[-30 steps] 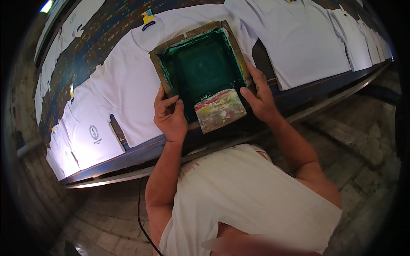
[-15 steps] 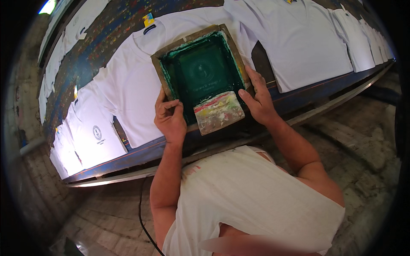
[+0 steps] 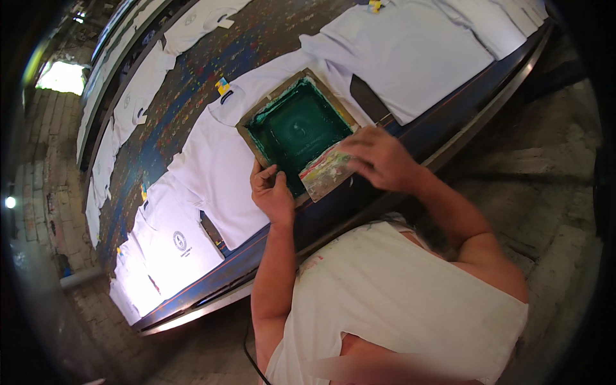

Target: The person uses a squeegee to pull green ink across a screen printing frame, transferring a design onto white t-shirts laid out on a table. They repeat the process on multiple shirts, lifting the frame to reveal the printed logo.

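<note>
A wooden screen-printing frame [image 3: 334, 99] with dark green mesh [image 3: 282, 122] lies tilted over a white T-shirt [image 3: 221, 173]. My left hand [image 3: 276, 197] grips its near left side, thumb and fingers pinched at the rim. A flat, paint-stained squeegee [image 3: 323, 178] leans in the near end of the frame, streaked with red, yellow and white. My right hand [image 3: 383, 159] is over the squeegee's right edge, fingers bent and smeared by motion. Whether they grip it is not clear.
White T-shirts lie in a row along a long paint-speckled table [image 3: 192, 83]. One at the left carries a dark round print [image 3: 179, 240]. Another shirt [image 3: 410, 58] lies to the right. A metal rail [image 3: 478, 106] runs along the table's near edge. More shirts lie on the far left side.
My right hand has left the frame's right side and come over the squeegee. My left hand keeps its hold on the frame. The whole view has turned and shifted.
</note>
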### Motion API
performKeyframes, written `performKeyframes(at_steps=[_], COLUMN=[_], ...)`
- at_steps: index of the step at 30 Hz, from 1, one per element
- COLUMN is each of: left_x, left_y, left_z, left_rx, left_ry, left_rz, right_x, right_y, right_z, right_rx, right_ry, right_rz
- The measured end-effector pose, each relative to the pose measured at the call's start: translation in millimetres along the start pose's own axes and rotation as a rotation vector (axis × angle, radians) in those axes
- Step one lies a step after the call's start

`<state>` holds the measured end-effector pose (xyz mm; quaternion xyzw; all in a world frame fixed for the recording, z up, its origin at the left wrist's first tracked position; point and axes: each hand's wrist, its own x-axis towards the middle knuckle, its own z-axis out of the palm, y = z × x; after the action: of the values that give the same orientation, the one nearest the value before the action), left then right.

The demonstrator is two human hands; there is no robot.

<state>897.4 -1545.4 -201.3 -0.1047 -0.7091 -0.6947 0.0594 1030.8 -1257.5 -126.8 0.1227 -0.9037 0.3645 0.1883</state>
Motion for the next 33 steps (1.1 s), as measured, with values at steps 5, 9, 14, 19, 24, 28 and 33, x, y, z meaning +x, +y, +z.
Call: performKeyframes(at_steps=[5, 9, 14, 19, 24, 28, 33], left_x=[8, 13, 17, 31, 40, 39, 36], left_y=[15, 32, 46, 53, 59, 65, 71], left_z=[-8, -19, -22, -25, -24, -22, -14], left_rx=[0.398, 0.759, 1.046, 1.104, 1.161, 1.166, 1.183], left_ry=[-0.060, -0.167, -0.233, -0.323, -0.374, -0.353, -0.313], left_rz=[0.089, 0.260, 0.447, 0.406, 0.335, 0.272, 0.235], right_x=[13, 29, 51, 75, 119, 151, 183], right_y=[-40, -45, -36, -18, 13, 36, 65], right_z=[4, 10, 19, 4, 1, 20, 33], right_rx=[-0.267, -0.324, -0.260, -0.164, -0.093, -0.115, -0.168], right_ry=[-0.117, -0.143, -0.163, -0.353, -0.371, -0.242, -0.189], right_rz=[-0.176, -0.189, -0.191, -0.151, -0.082, -0.186, -0.257])
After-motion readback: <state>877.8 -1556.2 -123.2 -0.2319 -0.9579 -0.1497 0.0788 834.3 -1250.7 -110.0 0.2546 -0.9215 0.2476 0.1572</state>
